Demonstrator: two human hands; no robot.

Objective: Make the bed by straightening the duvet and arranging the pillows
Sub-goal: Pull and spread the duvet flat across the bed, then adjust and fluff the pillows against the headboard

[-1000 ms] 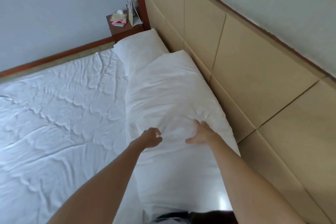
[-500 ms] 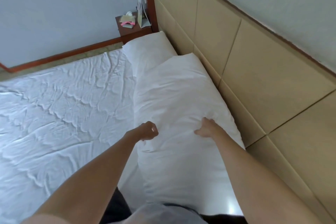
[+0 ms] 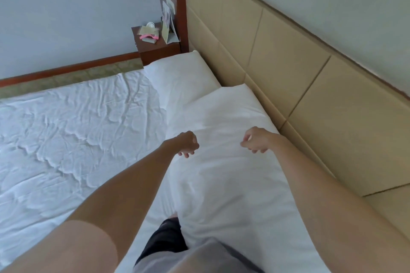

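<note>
A large white pillow (image 3: 224,131) lies along the beige padded headboard (image 3: 277,46), right below me. A second white pillow (image 3: 179,77) lies beyond it, its near end tucked under the first. My left hand (image 3: 187,143) hovers over the near pillow's left side, fingers loosely curled, holding nothing. My right hand (image 3: 255,141) hovers over its right side, also loosely curled and free of the fabric. The wrinkled white duvet (image 3: 73,122) covers the bed to the left.
A dark wooden nightstand (image 3: 155,49) with small items and a folded card stands past the far pillow, against a wooden post. A wooden skirting board runs along the far wall beyond the bed's far edge. My knee in dark shorts (image 3: 164,237) rests on the bed.
Both hands gripped the near pillow's fabric earlier; now they have let go and lifted off it. The pillow lies flatter against the headboard.
</note>
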